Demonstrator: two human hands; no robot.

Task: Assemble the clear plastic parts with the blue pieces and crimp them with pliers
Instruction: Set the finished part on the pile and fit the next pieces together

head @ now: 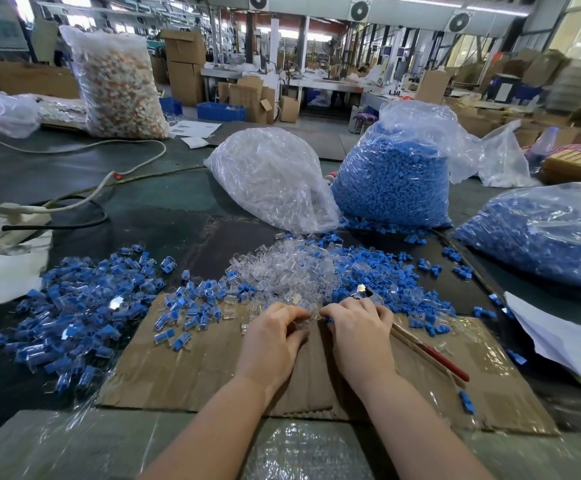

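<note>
Bare cardboard (pixel 185 368) between parts piles (pixel 74 306)

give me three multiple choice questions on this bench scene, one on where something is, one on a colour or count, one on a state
1. Where do the red-handled pliers lie?
A. on the brown cardboard sheet, beside the right hand
B. inside the bag of clear parts
C. on the white power strip

2. How many clear plastic bags filled with blue pieces are on the table?
A. none
B. two
C. five

3. What are the hands doing?
A. resting flat and empty
B. both squeezing the pliers
C. fingers curled on small parts at the loose pile of clear plastic parts

Answers:
1. A: the pliers' handles stretch across the cardboard on the right hand's outer side.
2. B: one upright bag of blue pieces and one bag of blue pieces lying at right.
3. C: the left hand and right hand meet fingertip to fingertip on small parts.
</note>
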